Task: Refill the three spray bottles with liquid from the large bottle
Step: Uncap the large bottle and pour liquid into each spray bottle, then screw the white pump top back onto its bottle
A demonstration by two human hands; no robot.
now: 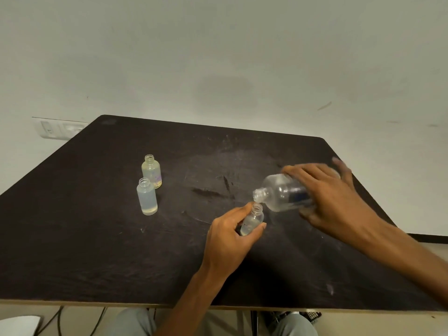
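Now the right hand (pixel 332 197) grips the large bottle (pixel 281 194), clear plastic with a dark label, tipped sideways, its open mouth just above the small bottle (pixel 253 220). That uncapped, clear bottle is pinched, tilted, in the left hand (pixel 230 236) above the dark worktop (pixel 97 251). 2 more uncapped spray bottles (pixel 147 196) stand upright to the left, touching or nearly so.

Right hand (pixel 332 202) tipping large bottle (pixel 283 192), left hand (pixel 230 236) holding small bottle (pixel 253 218)
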